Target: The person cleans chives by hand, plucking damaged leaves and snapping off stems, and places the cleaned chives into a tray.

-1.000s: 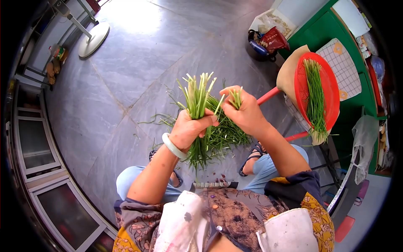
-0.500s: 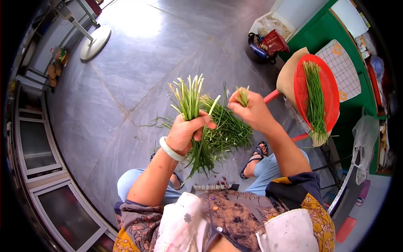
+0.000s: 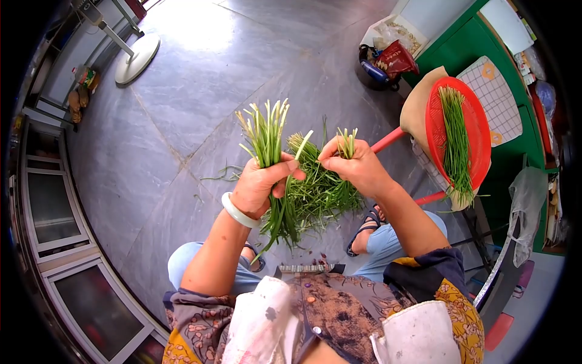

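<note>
My left hand is closed round a thick bunch of garlic chives, pale cut ends up and green leaves hanging below. One stalk stands apart at the thumb, leaning right. A smaller bunch of chives is gripped in my right hand, whose thumb and forefinger come together near that loose stalk; I cannot tell if they touch it. Below and between both hands, a heap of chives lies on the floor. More chives lie in the red plastic basket at the right.
The basket rests on a red-legged stool beside a green cabinet. A dark pot with packets stands behind it. At the far left are a fan base and glass-fronted cabinets. My sandalled feet flank the heap.
My right hand has moved slightly down and left, toward the left hand, and its bunch now stands more upright. My left hand has shifted a little up and left with its chives.
</note>
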